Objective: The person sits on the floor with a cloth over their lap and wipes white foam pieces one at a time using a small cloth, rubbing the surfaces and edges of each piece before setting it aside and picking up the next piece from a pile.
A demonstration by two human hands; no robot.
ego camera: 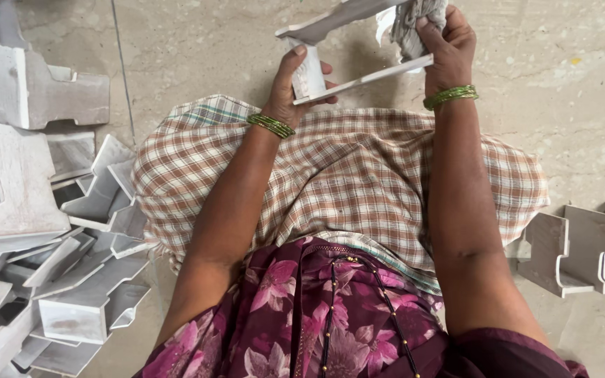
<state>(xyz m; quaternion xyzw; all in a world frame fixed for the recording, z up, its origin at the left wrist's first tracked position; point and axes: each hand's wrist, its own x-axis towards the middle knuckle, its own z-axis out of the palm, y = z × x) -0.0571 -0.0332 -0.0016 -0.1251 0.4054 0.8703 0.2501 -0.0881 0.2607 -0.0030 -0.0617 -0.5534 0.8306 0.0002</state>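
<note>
A grey U-shaped metal bracket (358, 31) is held up over my lap at the top of the head view. My left hand (295, 87) grips its near end, thumb on the flat web. My right hand (446, 45) presses a crumpled grey-white cloth (421, 17) against the bracket's far end. Green bangles circle both wrists. A brown and white checked cloth (344, 182) covers my lap under both arms.
A heap of similar grey metal brackets (50, 231) lies on the floor at the left. Two or three more brackets (582, 252) stand at the right. The floor (197, 42) is pale stone with a seam line.
</note>
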